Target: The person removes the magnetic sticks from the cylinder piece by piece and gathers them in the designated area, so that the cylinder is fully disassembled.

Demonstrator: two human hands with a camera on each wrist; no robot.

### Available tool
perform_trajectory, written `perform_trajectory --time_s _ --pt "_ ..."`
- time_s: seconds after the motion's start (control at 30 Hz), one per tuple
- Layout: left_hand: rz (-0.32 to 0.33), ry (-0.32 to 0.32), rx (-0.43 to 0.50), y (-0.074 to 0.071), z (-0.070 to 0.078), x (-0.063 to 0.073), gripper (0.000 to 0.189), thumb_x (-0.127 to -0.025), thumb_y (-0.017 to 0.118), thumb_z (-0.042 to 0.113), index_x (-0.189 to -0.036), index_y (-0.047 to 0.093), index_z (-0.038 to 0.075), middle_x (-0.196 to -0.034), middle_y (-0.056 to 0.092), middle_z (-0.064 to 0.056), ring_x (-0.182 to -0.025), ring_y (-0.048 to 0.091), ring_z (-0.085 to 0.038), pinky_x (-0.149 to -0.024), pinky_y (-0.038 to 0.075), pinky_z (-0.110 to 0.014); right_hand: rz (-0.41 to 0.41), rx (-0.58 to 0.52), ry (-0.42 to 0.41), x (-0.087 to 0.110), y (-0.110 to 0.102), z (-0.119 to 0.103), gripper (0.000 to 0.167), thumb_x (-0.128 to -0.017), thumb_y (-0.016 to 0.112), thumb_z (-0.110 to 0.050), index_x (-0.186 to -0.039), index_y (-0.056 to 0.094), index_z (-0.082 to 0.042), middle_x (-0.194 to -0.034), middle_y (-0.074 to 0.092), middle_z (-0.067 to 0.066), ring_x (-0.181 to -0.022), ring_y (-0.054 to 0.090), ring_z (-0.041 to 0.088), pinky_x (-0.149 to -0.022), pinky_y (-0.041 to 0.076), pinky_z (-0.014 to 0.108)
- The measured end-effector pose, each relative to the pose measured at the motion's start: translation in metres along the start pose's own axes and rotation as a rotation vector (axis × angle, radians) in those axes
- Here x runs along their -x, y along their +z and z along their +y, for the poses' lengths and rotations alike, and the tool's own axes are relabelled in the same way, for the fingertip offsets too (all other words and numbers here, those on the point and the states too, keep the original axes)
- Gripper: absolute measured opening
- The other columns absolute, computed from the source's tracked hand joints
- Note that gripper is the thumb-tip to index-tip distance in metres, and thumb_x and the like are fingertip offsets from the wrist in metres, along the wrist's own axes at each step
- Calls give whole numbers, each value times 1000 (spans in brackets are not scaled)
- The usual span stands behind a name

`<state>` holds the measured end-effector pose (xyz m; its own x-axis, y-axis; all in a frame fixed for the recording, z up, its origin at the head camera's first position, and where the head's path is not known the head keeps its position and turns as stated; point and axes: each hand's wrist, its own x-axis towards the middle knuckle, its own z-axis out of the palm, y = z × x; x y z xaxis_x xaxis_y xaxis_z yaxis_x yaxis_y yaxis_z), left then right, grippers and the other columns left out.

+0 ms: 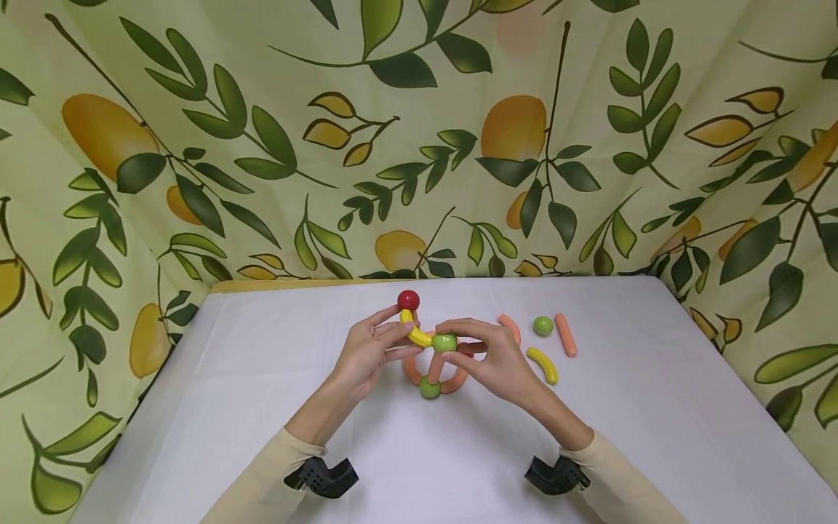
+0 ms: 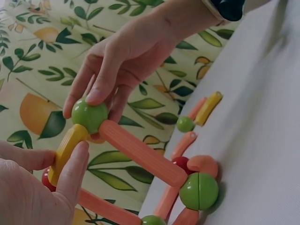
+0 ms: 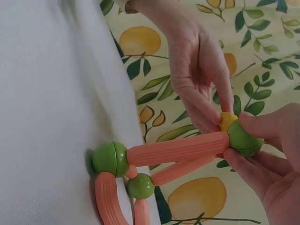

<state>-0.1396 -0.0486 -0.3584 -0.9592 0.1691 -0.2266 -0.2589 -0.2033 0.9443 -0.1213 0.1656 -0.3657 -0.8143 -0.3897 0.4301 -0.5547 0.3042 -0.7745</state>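
In the head view my left hand [image 1: 362, 356] pinches a curved yellow stick [image 1: 417, 333] between thumb and fingers. My right hand [image 1: 497, 356] pinches a green ball [image 1: 444, 343] at that stick's right end. A red ball [image 1: 409, 300] sits at its other end. From the held green ball a straight salmon-coloured stick [image 2: 143, 152] slopes down to another green ball [image 2: 199, 191] on the table. Curved salmon sticks [image 3: 110, 199] join the balls at the base of this structure. In the head view, the hands partly hide its back.
To the right of the structure lie a loose green ball [image 1: 543, 325], a straight salmon stick [image 1: 566, 335], a curved yellow stick [image 1: 542, 366] and a curved salmon stick [image 1: 509, 329]. A white cloth [image 1: 262, 407] covers the table. A leaf-and-fruit patterned curtain [image 1: 419, 182] hangs behind it.
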Motion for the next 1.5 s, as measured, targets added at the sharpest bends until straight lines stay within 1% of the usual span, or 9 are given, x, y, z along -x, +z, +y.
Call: perform_trajectory --time_s 0.07,0.2,0.3,0.57,0.7,0.83,1.07,1.3,1.5 --pt "3 -1 -5 0 0 0 58 -92 67 8 -145 43 6 -122 65 -21 -94 71 -26 -77 58 -35 -2 -3 4 0 0 0 36 -80 78 0 -116 70 -4 -116 69 6 -101 67 20 -79 57 29" --pt "4 -5 -16 -1 1 1 57 -93 67 8 -145 43 6 -122 64 -23 -91 72 -25 -76 58 -34 -15 13 0 0 1 -1 37 -81 77 1 -117 70 -4 -117 69 6 -100 67 19 -78 58 31" --pt "6 -9 -27 -2 1 1 57 -93 66 9 -146 42 6 -121 65 -23 -90 72 -25 -77 58 -35 -32 36 -16 0 1 -2 38 -81 77 1 -118 69 -5 -119 68 6 -100 67 19 -77 58 32" --pt "-6 -20 -42 -7 4 0 56 -93 67 8 -144 44 5 -120 65 -23 -88 72 -23 -77 58 -36 -67 84 -52 -3 1 -6 41 -80 79 -2 -119 70 -7 -120 68 6 -98 68 18 -75 58 29" --pt "-7 -37 -42 -9 7 0 58 -93 67 8 -145 43 5 -119 66 -22 -86 72 -22 -77 58 -36 -94 80 -58 -4 2 -7 40 -81 78 -3 -120 69 -6 -121 68 6 -98 68 17 -75 59 31" --pt "-13 -46 -43 -10 10 -1 58 -93 66 8 -146 42 5 -120 65 -23 -85 71 -21 -78 57 -37 -112 70 -51 -5 2 -7 40 -83 77 -2 -121 69 -7 -123 67 6 -99 67 17 -76 58 31" --pt "-13 -59 -33 -11 11 -2 59 -93 66 6 -146 41 4 -121 65 -24 -84 72 -22 -76 58 -35 -116 37 -21 -5 4 -9 41 -83 75 0 -123 68 -8 -125 66 7 -103 66 18 -78 58 32" --pt "-15 -57 -30 -12 10 -3 59 -92 66 6 -146 41 5 -120 65 -24 -85 72 -23 -77 58 -35 -125 16 -12 -5 5 -9 41 -83 74 2 -122 67 -7 -125 65 7 -104 66 19 -81 58 33" --pt "-24 -57 -38 -13 10 -5 57 -92 66 5 -144 44 5 -117 66 -24 -85 72 -24 -77 58 -35 -141 24 -20 -5 5 -9 42 -84 74 1 -124 66 -8 -127 65 7 -106 66 19 -82 57 32"
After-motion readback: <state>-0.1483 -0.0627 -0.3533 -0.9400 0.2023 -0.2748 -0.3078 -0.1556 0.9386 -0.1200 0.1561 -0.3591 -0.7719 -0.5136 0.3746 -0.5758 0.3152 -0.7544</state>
